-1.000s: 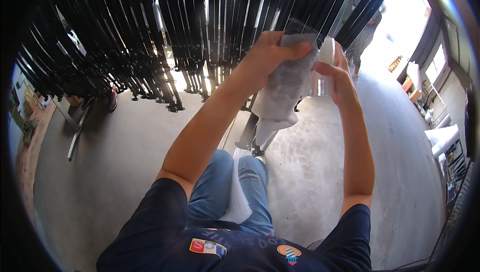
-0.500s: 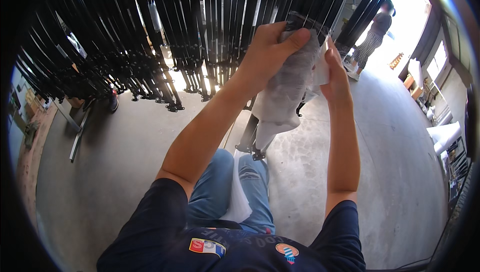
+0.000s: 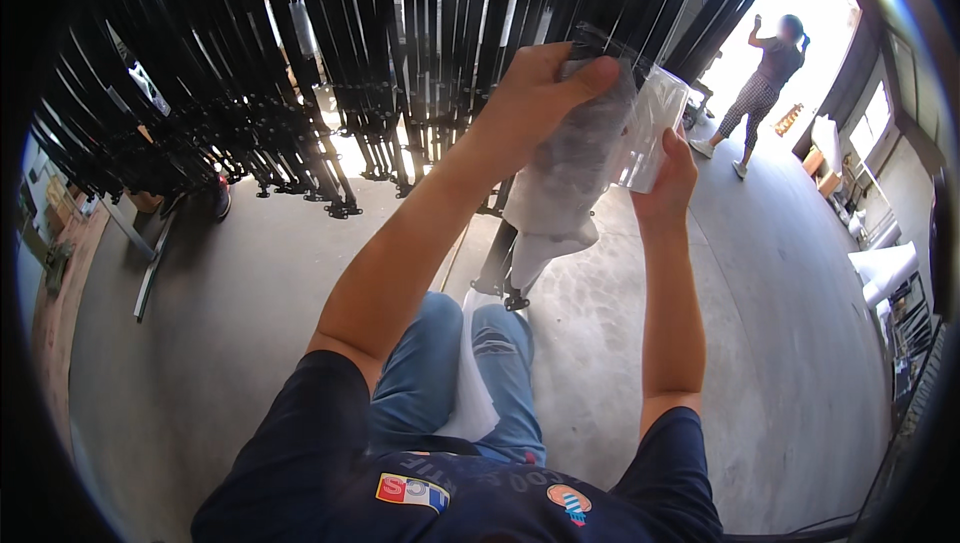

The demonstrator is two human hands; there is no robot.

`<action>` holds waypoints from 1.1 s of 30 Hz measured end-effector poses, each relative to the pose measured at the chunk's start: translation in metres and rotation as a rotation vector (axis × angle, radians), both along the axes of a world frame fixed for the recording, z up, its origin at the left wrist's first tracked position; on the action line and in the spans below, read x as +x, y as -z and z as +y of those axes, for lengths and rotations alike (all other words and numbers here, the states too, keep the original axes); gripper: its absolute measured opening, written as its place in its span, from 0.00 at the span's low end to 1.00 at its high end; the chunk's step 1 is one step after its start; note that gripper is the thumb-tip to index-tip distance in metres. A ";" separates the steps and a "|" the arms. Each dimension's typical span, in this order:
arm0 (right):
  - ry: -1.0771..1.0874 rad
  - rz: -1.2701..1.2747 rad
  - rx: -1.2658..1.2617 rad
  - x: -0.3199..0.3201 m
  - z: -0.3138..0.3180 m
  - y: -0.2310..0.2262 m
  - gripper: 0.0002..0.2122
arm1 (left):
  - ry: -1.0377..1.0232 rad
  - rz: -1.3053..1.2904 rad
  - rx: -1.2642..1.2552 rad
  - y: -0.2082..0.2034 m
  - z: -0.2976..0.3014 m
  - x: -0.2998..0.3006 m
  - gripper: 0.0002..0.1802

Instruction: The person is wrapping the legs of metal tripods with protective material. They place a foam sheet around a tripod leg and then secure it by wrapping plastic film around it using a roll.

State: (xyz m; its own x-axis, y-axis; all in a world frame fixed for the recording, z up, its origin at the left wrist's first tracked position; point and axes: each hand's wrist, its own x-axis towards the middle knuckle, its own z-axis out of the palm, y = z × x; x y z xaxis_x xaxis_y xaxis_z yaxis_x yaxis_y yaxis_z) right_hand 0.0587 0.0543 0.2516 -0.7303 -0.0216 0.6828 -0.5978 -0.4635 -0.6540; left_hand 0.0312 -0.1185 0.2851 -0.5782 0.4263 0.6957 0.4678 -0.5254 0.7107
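Note:
White translucent wrapping sheet point(image 3: 560, 193) is bunched around the lower part of some hanging black bars point(image 3: 505, 243). My left hand point(image 3: 550, 98) is closed on that wrapping near its top, thumb pressed across the front. Just to the right, my right hand point(image 3: 668, 183) grips a roll of clear plastic film point(image 3: 656, 123), thumb on its side. The roll is tilted and close beside the wrapping. Clear film point(image 3: 605, 40) shows at the top of the wrapping, above my left thumb. The fingers behind the wrapping and roll are hidden.
Rows of long black bars point(image 3: 370, 33) with small end fittings hang across the far side. A white strip point(image 3: 475, 393) lies between my legs. Another person point(image 3: 765, 78) stands by the bright doorway at far right. White rolls point(image 3: 885, 268) lie along the right wall.
My right hand has turned and shifted slightly down, so the roll of clear film now shows fully. My left hand stays on the wrapping. The person by the doorway has raised their arms.

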 end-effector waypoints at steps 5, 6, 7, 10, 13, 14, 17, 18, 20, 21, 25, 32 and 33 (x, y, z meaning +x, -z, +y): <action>0.075 0.100 0.006 -0.004 -0.001 -0.007 0.30 | 0.029 -0.004 -0.095 -0.003 -0.004 -0.002 0.22; 0.109 0.112 0.021 -0.006 0.005 -0.009 0.31 | 0.054 -0.002 -0.077 -0.003 -0.003 -0.001 0.22; 0.137 0.120 0.038 -0.007 0.009 -0.010 0.32 | 0.074 -0.002 -0.057 -0.004 -0.003 0.000 0.22; 0.173 0.058 0.163 -0.001 0.016 -0.010 0.31 | 0.075 -0.016 -0.037 -0.001 0.000 -0.002 0.23; 0.236 0.002 0.274 0.002 0.012 -0.009 0.31 | 0.092 -0.018 -0.036 -0.002 0.001 -0.001 0.23; 0.237 -0.057 0.297 0.007 0.005 -0.018 0.33 | 0.097 -0.022 -0.037 -0.002 0.000 -0.001 0.24; 0.333 -0.121 0.302 0.010 -0.001 -0.024 0.34 | -0.004 -0.016 -0.057 -0.001 -0.002 -0.001 0.25; 0.352 -0.120 0.287 0.009 0.001 -0.022 0.33 | 0.012 -0.034 -0.069 0.001 -0.004 -0.002 0.24; 0.452 -0.066 0.234 0.008 0.005 -0.020 0.31 | 0.048 -0.058 -0.080 0.001 -0.007 -0.005 0.24; 0.465 -0.076 0.225 0.008 0.006 -0.022 0.31 | 0.047 -0.049 -0.083 0.003 -0.005 -0.009 0.24; 0.470 -0.081 0.196 -0.007 0.011 -0.027 0.32 | 0.072 0.016 -0.063 0.003 0.000 -0.013 0.23; 0.133 -0.090 0.017 -0.056 0.002 0.003 0.19 | 0.172 0.075 -0.188 -0.001 -0.006 -0.022 0.22; 0.037 -0.126 0.004 -0.057 -0.001 0.005 0.17 | 0.110 0.158 -0.236 -0.004 -0.006 -0.022 0.23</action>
State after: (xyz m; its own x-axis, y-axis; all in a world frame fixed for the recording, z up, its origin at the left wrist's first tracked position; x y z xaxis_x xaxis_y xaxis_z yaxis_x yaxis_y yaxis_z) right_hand 0.0017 0.0535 0.2466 -0.8104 0.0045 0.5858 -0.5278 -0.4397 -0.7267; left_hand 0.0092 -0.1240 0.2891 -0.4123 0.6408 0.6475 0.5317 -0.4079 0.7422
